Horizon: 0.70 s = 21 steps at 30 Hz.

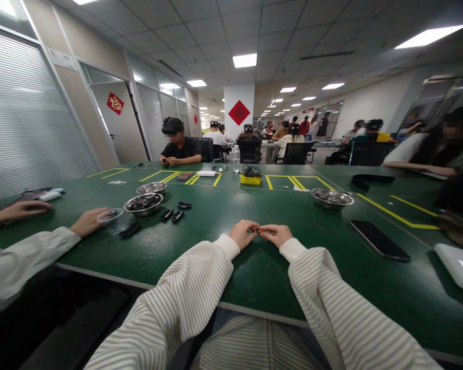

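My left hand (243,233) and my right hand (278,235) meet just above the green table (250,282), fingertips almost touching. Pinched in my left fingers is a small dark part (250,232), mostly hidden by them. Between the fingers of my right hand shows a small orange piece (260,230), pressed up close to the dark part. I cannot tell whether the two are joined. Both pieces are too small for me to name their kind.
To the left, a steel bowl (144,211) holds dark parts, with several black pieces (177,216) beside it. A co-worker's hand (90,222) touches a clear plastic cup (110,215). On the right are another steel bowl (332,204) and a phone (378,240).
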Motion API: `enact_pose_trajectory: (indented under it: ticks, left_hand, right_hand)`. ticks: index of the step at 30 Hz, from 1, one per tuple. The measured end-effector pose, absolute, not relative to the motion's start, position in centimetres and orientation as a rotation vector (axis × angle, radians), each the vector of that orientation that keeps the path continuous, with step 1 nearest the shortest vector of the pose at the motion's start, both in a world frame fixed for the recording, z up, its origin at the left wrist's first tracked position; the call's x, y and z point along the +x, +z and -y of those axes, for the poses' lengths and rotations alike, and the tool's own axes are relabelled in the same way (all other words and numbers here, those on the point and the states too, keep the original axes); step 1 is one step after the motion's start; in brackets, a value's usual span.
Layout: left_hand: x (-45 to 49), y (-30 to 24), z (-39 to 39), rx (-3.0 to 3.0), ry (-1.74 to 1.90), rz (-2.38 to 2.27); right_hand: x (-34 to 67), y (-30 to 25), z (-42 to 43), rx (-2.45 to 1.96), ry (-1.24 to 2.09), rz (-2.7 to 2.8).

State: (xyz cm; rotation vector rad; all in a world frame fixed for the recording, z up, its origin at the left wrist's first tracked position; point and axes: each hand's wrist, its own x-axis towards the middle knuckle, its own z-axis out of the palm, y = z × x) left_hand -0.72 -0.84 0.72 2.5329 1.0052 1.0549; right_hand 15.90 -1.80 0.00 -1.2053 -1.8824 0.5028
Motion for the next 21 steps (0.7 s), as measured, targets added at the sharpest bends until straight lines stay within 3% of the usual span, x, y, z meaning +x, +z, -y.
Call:
enact_pose_trajectory:
  ticks: [21]
  left_hand:
    - [-0.69, 1.14, 1.20, 2.548, 1.086, -1.017]
  right_hand:
    - [15.86, -0.05, 1.98, -1.096, 0.666, 1.759]
